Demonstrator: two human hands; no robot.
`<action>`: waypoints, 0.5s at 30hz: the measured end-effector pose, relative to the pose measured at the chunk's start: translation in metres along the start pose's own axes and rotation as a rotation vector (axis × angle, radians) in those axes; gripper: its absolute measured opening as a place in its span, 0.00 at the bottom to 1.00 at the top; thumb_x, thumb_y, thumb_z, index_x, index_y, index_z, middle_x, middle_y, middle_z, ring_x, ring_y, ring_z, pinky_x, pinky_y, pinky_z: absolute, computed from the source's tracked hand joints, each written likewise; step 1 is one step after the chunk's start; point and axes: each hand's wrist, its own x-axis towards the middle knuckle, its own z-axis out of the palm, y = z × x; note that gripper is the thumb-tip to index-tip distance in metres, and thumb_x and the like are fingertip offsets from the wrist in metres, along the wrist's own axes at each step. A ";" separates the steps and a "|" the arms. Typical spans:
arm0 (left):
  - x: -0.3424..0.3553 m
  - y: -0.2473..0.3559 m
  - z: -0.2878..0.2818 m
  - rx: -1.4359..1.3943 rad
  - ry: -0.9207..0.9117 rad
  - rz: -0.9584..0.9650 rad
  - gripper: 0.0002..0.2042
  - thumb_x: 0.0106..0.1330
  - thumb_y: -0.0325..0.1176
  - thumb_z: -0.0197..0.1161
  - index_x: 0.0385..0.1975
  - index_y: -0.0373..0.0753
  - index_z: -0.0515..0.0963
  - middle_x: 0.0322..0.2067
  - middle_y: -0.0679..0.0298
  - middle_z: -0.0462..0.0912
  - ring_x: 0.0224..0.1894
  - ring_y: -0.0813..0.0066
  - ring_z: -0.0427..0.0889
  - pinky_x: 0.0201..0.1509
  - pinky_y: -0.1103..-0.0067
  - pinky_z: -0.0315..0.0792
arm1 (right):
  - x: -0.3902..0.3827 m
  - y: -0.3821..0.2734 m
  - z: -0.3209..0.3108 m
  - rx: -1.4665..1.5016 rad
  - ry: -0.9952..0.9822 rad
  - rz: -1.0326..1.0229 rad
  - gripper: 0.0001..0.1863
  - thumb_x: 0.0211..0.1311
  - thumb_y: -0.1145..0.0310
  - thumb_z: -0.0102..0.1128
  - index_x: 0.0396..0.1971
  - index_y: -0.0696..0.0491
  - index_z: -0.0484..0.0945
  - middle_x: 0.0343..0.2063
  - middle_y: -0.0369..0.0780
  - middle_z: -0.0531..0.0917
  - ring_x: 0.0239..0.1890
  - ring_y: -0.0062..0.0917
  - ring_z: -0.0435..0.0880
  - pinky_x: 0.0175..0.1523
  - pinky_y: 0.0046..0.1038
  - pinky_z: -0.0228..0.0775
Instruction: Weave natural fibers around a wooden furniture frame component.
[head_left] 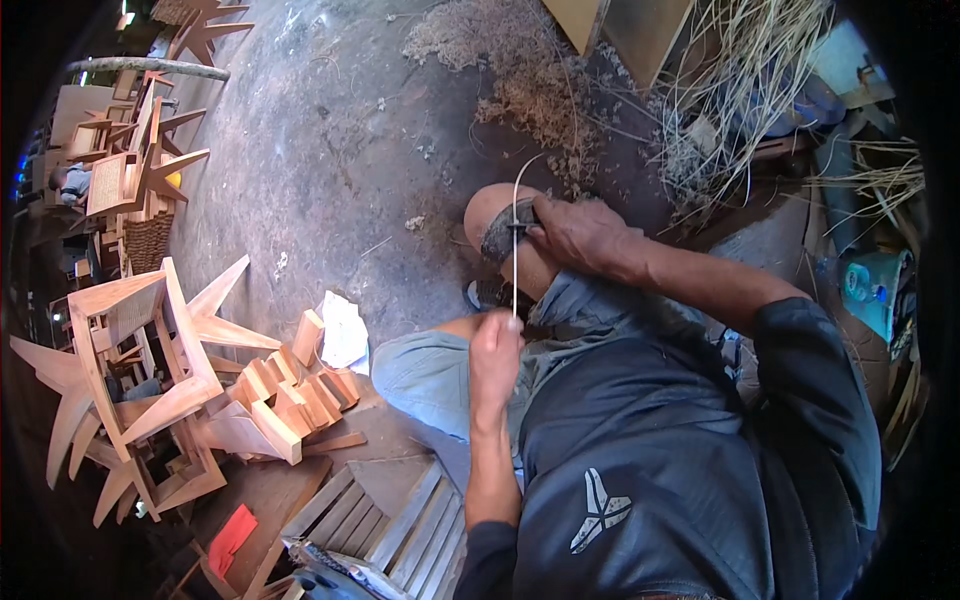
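A thin pale rattan strip (516,270) runs between my two hands, and its free end curls beyond my knee. My left hand (494,362) is closed in a fist around the near end of the strip, over my lap. My right hand (585,235) is closed at my bent knee, its fingertips pressing on a small dark tool (519,225) that crosses the strip. The tool's exact kind is hidden by the fingers. Beneath it a dark pad (497,240) wraps around the knee, and the strip passes over it.
Wooden chair frames (150,370) and a stack of wood blocks (300,390) stand at left, beside a white paper (345,332). A slatted wooden piece (400,515) lies lower left. Loose rattan strips (745,100) pile at upper right, with shavings (530,90) across the concrete floor.
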 end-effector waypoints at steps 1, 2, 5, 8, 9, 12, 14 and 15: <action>-0.024 0.000 -0.010 0.023 -0.018 -0.046 0.08 0.64 0.33 0.51 0.26 0.38 0.74 0.16 0.73 0.67 0.17 0.88 0.61 0.18 0.87 0.54 | 0.000 0.002 0.001 0.012 -0.004 0.012 0.15 0.61 0.60 0.50 0.36 0.57 0.67 0.26 0.51 0.80 0.29 0.47 0.80 0.34 0.43 0.72; -0.047 -0.006 -0.022 0.004 -0.011 -0.177 0.09 0.65 0.34 0.51 0.27 0.37 0.74 0.16 0.73 0.67 0.18 0.89 0.62 0.20 0.87 0.56 | 0.001 0.002 0.003 -0.019 -0.027 0.033 0.15 0.61 0.60 0.50 0.36 0.57 0.67 0.26 0.51 0.80 0.29 0.46 0.80 0.34 0.43 0.72; -0.123 -0.038 -0.060 0.008 0.008 -0.410 0.09 0.65 0.35 0.52 0.28 0.38 0.74 0.16 0.73 0.67 0.18 0.90 0.62 0.21 0.88 0.57 | 0.004 0.008 0.008 -0.024 -0.034 0.035 0.15 0.62 0.60 0.49 0.35 0.58 0.67 0.26 0.51 0.80 0.29 0.46 0.80 0.33 0.42 0.72; -0.180 -0.045 -0.079 -0.157 0.054 -0.501 0.08 0.65 0.35 0.53 0.30 0.37 0.74 0.16 0.73 0.67 0.17 0.89 0.62 0.21 0.88 0.56 | 0.007 0.005 0.006 -0.006 -0.070 0.070 0.15 0.62 0.60 0.49 0.36 0.58 0.68 0.27 0.53 0.79 0.30 0.45 0.80 0.35 0.42 0.72; -0.192 -0.048 -0.085 -0.219 0.029 -0.520 0.08 0.65 0.35 0.53 0.31 0.36 0.74 0.16 0.72 0.67 0.17 0.88 0.62 0.20 0.88 0.56 | 0.009 0.005 0.004 -0.014 -0.117 0.131 0.16 0.62 0.60 0.49 0.38 0.59 0.69 0.28 0.54 0.78 0.32 0.44 0.80 0.36 0.41 0.72; -0.195 -0.046 -0.086 -0.367 -0.043 -0.525 0.08 0.66 0.32 0.53 0.33 0.34 0.73 0.16 0.71 0.68 0.18 0.86 0.63 0.22 0.88 0.58 | 0.010 0.023 0.005 0.140 -0.009 0.177 0.18 0.60 0.60 0.50 0.41 0.61 0.72 0.28 0.52 0.79 0.34 0.37 0.81 0.36 0.35 0.71; -0.170 -0.022 -0.060 -0.230 0.022 -0.350 0.07 0.67 0.31 0.51 0.35 0.33 0.72 0.17 0.70 0.69 0.19 0.85 0.66 0.24 0.87 0.62 | 0.007 0.032 -0.006 0.334 -0.020 0.238 0.18 0.59 0.61 0.52 0.42 0.60 0.73 0.27 0.48 0.79 0.34 0.31 0.80 0.36 0.31 0.71; -0.151 -0.012 -0.049 -0.159 0.020 -0.273 0.07 0.67 0.31 0.51 0.36 0.33 0.72 0.18 0.69 0.70 0.20 0.84 0.67 0.25 0.87 0.63 | 0.001 0.035 -0.015 0.534 -0.025 0.323 0.18 0.58 0.61 0.53 0.43 0.59 0.74 0.27 0.44 0.79 0.34 0.25 0.80 0.36 0.27 0.70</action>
